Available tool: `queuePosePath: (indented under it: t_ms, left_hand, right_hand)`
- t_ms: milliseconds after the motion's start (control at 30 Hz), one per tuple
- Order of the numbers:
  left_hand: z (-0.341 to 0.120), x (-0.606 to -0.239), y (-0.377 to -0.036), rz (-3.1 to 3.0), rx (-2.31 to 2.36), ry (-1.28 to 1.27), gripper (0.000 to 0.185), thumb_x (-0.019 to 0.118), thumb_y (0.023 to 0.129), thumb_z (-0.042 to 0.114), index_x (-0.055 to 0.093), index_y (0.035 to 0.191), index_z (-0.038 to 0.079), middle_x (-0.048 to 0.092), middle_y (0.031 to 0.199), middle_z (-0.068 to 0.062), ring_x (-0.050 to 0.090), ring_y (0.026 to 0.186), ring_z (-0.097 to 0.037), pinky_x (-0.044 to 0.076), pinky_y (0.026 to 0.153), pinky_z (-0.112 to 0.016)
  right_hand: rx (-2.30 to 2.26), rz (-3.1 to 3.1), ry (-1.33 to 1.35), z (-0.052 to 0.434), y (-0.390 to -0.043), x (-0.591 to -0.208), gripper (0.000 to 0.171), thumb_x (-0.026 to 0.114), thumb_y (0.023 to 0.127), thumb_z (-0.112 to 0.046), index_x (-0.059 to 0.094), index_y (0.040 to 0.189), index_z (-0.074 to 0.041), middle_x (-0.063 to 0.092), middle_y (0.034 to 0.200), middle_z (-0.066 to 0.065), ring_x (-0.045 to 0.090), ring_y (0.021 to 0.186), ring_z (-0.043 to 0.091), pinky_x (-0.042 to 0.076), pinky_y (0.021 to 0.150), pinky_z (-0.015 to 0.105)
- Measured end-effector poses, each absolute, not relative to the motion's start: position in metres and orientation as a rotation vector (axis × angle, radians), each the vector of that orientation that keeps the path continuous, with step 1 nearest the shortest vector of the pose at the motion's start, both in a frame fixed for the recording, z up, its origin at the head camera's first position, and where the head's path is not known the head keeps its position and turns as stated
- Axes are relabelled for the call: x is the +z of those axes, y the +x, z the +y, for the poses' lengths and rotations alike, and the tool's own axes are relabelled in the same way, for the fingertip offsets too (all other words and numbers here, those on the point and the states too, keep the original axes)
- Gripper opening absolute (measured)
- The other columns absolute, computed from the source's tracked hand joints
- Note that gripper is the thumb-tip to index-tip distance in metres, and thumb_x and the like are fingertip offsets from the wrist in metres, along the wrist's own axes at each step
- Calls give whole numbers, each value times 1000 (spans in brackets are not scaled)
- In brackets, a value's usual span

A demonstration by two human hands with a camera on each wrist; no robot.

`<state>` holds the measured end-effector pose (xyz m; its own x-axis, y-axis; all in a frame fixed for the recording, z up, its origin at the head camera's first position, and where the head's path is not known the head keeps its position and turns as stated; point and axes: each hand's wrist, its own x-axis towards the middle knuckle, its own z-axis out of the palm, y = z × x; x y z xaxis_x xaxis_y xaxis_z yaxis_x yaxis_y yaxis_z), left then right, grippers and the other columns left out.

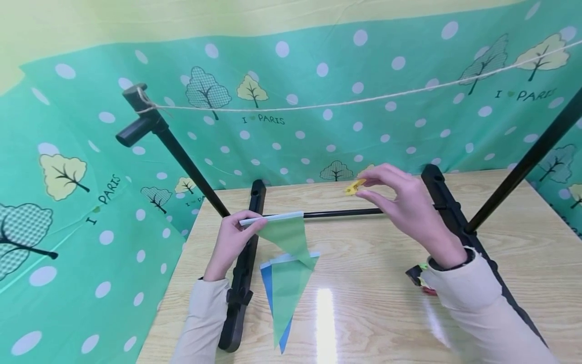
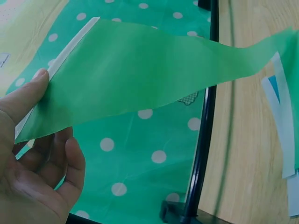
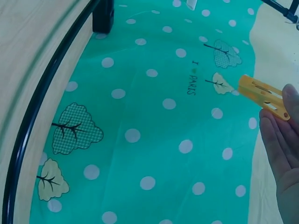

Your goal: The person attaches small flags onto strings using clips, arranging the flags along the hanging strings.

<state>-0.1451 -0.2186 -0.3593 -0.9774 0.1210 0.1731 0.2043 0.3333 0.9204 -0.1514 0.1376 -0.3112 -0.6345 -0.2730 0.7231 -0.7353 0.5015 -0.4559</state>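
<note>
Head view: left hand point(image 1: 231, 241) raised just above the counter point(image 1: 523, 242), thumb and fingers pinched on the white-taped top edge of a green pennant point(image 1: 291, 237), held level over the black frame's left foot point(image 1: 243, 273); pennant tip drooping onto a stack of green and blue pennants point(image 1: 282, 293) lying on the wood. Right hand point(image 1: 404, 202) lifted higher, wrist bent, fingertips nipped on a small yellow clothespin point(image 1: 354, 187) near the back edge of the counter, well apart from the left hand. Twine point(image 1: 345, 103) strung overhead between two black poles, nothing on it. Left wrist view: thumb laid along the pennant's taped edge, remaining fingers curled beneath, mostly hidden by the flag. Right wrist view: only fingertips at the frame's edge, clothespin partly cut off, jaws not discernible. Small dark and reddish items by the right sleeve too hidden to identify.
</note>
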Motion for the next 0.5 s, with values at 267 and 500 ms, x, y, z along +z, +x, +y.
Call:
queuePosePath:
  t_ms: [267,500]
  left_hand:
    - [-228,-373,-160,-2408,-1796,-330,16,71,93,16,73,100,2,69,94,-3,60,80,-19,45,66,-23]
    - [-229,-368,-162,-2381,-1763,-349,21,73,92,24,74,99,4,69,93,-4,57,75,-22,34,53,-25]
  right_hand:
    - [1052,-2075,945,119,-155,-292,28,82,75,2,74,100,-4,72,95,4,68,88,15,49,84,12]
    - [1076,-2049,999,106,-154,-277,25,82,75,2,74,98,-4,72,94,4,67,87,14,49,84,13]
